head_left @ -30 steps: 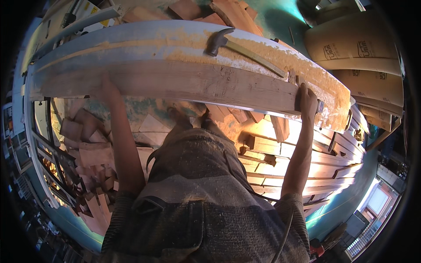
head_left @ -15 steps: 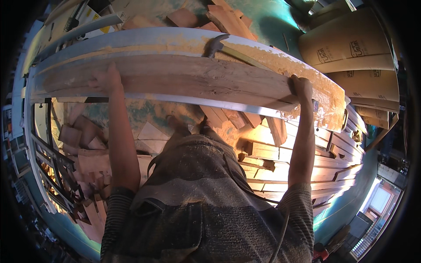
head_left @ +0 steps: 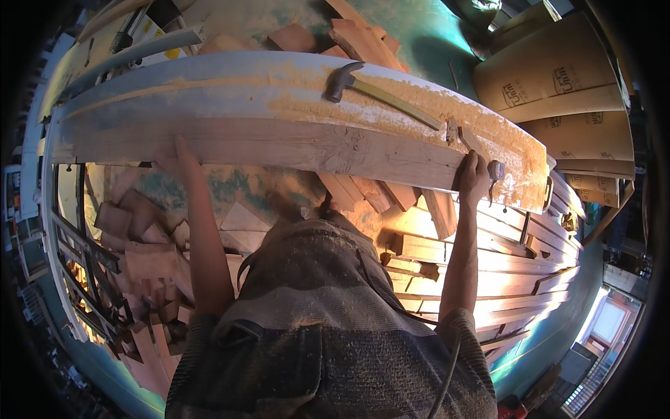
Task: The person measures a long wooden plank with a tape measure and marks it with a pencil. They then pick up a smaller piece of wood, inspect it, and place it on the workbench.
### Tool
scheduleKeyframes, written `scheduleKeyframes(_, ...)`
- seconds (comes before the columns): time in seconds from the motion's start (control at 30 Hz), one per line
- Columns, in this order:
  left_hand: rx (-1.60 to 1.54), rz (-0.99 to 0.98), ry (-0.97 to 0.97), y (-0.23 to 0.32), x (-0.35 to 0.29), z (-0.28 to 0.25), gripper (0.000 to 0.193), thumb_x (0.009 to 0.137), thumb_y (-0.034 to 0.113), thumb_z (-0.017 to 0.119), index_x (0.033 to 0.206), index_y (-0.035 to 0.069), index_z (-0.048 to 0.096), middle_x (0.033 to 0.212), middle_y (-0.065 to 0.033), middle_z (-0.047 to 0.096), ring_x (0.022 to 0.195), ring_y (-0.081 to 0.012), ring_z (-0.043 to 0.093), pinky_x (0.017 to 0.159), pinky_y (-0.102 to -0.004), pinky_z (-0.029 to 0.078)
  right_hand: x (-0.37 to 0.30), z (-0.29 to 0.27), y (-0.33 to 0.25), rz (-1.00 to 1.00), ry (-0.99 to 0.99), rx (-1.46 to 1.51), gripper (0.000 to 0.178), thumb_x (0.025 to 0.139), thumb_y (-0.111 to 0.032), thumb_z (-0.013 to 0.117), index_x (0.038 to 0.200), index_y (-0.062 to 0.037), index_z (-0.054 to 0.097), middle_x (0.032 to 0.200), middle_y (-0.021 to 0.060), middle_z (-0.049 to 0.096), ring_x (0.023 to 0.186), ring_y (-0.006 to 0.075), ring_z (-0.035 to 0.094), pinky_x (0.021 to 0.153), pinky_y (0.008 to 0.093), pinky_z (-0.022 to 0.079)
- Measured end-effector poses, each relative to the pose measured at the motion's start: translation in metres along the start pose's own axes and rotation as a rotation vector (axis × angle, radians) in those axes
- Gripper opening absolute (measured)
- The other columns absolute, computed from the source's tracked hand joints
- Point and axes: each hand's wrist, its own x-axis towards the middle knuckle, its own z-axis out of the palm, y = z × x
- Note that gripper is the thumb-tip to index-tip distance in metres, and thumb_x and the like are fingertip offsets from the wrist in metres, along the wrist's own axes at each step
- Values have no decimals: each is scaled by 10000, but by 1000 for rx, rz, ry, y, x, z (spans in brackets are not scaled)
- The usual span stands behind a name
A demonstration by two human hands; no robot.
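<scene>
A long wooden plank (head_left: 328, 146) with a knot in its face lies lengthwise along the near side of a sawdust-covered bench (head_left: 230, 77). Around its right end, my right hand (head_left: 474, 174) is closed, fingers curled over the wood. Near the left end, my left hand (head_left: 176, 158) grips the near edge, with one digit lying up over the face; it is slightly blurred and its other fingers are hidden. Behind the plank rests a claw hammer (head_left: 394, 101), its head to the left. A small wood piece (head_left: 467, 139) sits just beyond my right hand.
Wood offcuts (head_left: 143, 244) are heaped below the bench on the left, and stacked boards (head_left: 474, 279) fill the lower right. Large cardboard sheets (head_left: 551, 77) stand at the right. More scraps (head_left: 363, 42) lie on the floor beyond the bench. A small round metal part (head_left: 496, 170) is beside my right hand.
The plank has turned and shifted toward me, showing a narrower, smoother face where a cracked one showed before. Both hands have come nearer with it, uncovering more of the hammer handle and the small wood piece.
</scene>
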Motion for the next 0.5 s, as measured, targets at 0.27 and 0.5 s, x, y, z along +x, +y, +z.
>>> scheduleKeyframes(0.27, 51, 14, -48, -62, 6, -38, 1039, 995, 519, 645, 1617, -57, 46, 1643, -288, 62, 1456, -412, 351, 1120, -498, 469, -19, -2, 15, 10, 48, 196, 415, 1066, -346, 555, 1219, 6, 713, 1003, 156, 740, 919, 223, 675, 860, 358, 512)
scheduleKeyframes(0.5, 103, 105, 12, -30, -14, -29, 1041, 992, 520, 655, 1620, -46, 48, 1619, -283, 181, 1439, -405, 377, 1138, -488, 446, -25, -8, 6, 27, 60, 249, 396, 1063, -309, 573, 1209, 28, 719, 1051, 141, 757, 953, 205, 681, 885, 342, 517)
